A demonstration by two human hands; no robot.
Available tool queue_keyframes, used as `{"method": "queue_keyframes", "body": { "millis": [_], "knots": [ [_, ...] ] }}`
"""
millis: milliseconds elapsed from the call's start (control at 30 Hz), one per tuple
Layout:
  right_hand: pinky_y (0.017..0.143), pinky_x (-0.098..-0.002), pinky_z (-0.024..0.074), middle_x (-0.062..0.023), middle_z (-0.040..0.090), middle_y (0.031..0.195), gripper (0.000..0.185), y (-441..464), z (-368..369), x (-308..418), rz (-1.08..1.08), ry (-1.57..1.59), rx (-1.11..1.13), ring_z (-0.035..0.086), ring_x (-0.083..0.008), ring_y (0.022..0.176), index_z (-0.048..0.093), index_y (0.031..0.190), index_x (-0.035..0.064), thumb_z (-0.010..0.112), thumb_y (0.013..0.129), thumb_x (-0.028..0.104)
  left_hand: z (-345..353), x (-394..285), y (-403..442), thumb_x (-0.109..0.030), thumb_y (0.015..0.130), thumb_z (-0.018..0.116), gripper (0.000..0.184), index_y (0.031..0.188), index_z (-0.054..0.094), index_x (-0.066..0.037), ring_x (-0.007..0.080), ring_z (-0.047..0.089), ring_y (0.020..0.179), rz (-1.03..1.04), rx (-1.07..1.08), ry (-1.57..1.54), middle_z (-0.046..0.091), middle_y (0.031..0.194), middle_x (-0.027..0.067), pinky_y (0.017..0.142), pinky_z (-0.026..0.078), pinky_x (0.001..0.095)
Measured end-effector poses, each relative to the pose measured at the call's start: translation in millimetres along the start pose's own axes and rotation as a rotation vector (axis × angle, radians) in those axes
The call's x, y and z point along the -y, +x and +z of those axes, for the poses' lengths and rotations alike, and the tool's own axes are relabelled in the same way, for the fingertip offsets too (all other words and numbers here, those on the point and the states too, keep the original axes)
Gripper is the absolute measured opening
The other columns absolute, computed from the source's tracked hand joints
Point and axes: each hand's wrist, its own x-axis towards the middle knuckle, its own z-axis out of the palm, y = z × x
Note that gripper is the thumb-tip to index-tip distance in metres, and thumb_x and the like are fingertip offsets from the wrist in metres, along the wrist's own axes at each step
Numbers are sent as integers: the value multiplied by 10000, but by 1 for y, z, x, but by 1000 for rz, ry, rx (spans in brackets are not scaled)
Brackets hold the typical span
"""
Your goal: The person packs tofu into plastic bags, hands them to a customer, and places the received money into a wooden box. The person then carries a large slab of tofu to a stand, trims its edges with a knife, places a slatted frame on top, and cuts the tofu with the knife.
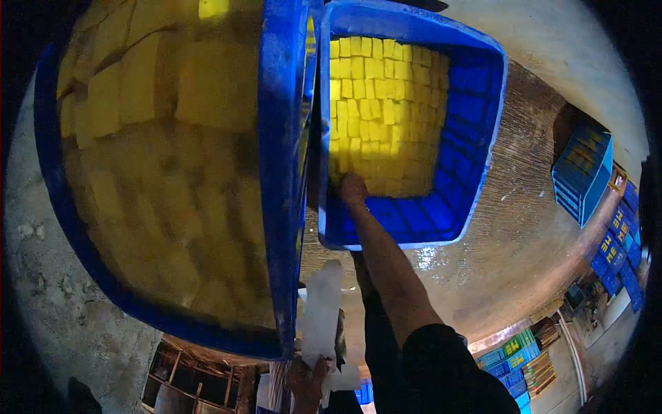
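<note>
In the head view my right hand [353, 188] reaches down into a blue tub [483, 138], at the near left corner of its tightly packed yellow blocks [376, 107]. The hand touches or hovers just above them; its fingertips are hidden, so its grip is unclear. My left hand [308, 379] is low in the view, its fingers closed on a pale white sheet [321, 307] that stands up above the hand. A larger blue tub [277, 172] fills the left side, with yellow blocks [158, 186] seen dimly under what looks like murky liquid.
The two tubs stand side by side, rims close together. A wet, ridged floor [514, 172] runs to the right. A light blue crate [583, 169] lies at the far right, with stacked blue crates [617, 241] beyond it. More crates [514, 359] are at the lower right.
</note>
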Motion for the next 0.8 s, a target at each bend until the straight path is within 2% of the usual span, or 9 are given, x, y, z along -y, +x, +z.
{"method": "queue_keyframes", "body": {
  "millis": [133, 233, 300, 400, 467, 567, 667, 733, 800],
  "knots": [
    [730, -426, 523, -160, 686, 835, 288, -21, -49, -39, -523, 240, 161, 658, -311, 816, 663, 981, 36, 643, 808, 265, 2, -1, -2, -283, 749, 706, 358, 902, 618, 29, 225, 652, 681, -99, 61, -96, 668, 744, 146, 639, 514, 369],
    [715, -387, 509, -131, 682, 848, 335, -65, -119, -39, -212, 574, 481, 636, -281, 768, 646, 995, 6, 736, 723, 181, 4, -3, -4, -252, 749, 712, 322, 906, 620, 14, 212, 652, 660, 37, 60, -65, 671, 743, 131, 611, 515, 350],
    [714, -372, 504, -130, 672, 879, 397, -67, -125, -43, -354, 503, 471, 627, -254, 795, 619, 1051, 1, 743, 703, 145, 3, -8, -5, -128, 837, 663, 187, 903, 545, 2, 147, 561, 736, -49, 190, -142, 601, 786, 65, 680, 465, 309],
    [714, -356, 499, -140, 650, 938, 542, -19, -69, -52, -599, 225, 502, 605, -219, 862, 551, 1165, 4, 752, 673, 110, 7, -8, -7, -292, 761, 707, 343, 891, 619, 13, 207, 649, 682, 53, 34, -2, 677, 774, 115, 594, 509, 339],
    [716, -354, 499, -152, 636, 967, 618, -3, -47, -28, -694, 20, 546, 592, -210, 901, 511, 1222, 12, 754, 662, 111, 3, -3, -9, -210, 799, 687, 254, 884, 577, 3, 174, 605, 705, 15, 102, -148, 635, 779, 88, 631, 486, 324],
    [703, -356, 503, -156, 634, 945, 702, -5, -34, -7, -430, 144, 567, 590, -212, 881, 456, 1279, 17, 763, 657, 125, 4, 3, -7, -200, 801, 687, 247, 894, 577, 1, 178, 606, 727, -25, 121, -222, 633, 800, 100, 645, 484, 333],
    [890, -390, 451, -220, 600, 1126, 713, -6, -27, -10, -249, 356, 502, 596, -340, 974, 480, 1279, 22, 744, 628, 141, 0, -14, -6, -206, 805, 688, 253, 887, 577, 6, 179, 614, 737, -47, 111, -100, 643, 809, 113, 642, 485, 332],
    [865, -407, 465, -212, 613, 1097, 619, 2, -16, -23, -87, 835, 627, 597, -356, 978, 508, 1239, 12, 726, 674, 139, 1, -15, -5, -139, 843, 668, 197, 863, 534, 3, 145, 577, 750, -73, 153, -61, 613, 805, 86, 662, 465, 306],
    [820, -399, 482, -206, 621, 1066, 554, 0, -22, -29, -232, 651, 537, 604, -337, 960, 520, 1216, 4, 701, 708, 132, 4, 1, -5, -161, 846, 672, 216, 869, 538, 7, 142, 579, 744, -81, 179, -249, 624, 808, 92, 648, 465, 303]
  ]
}}
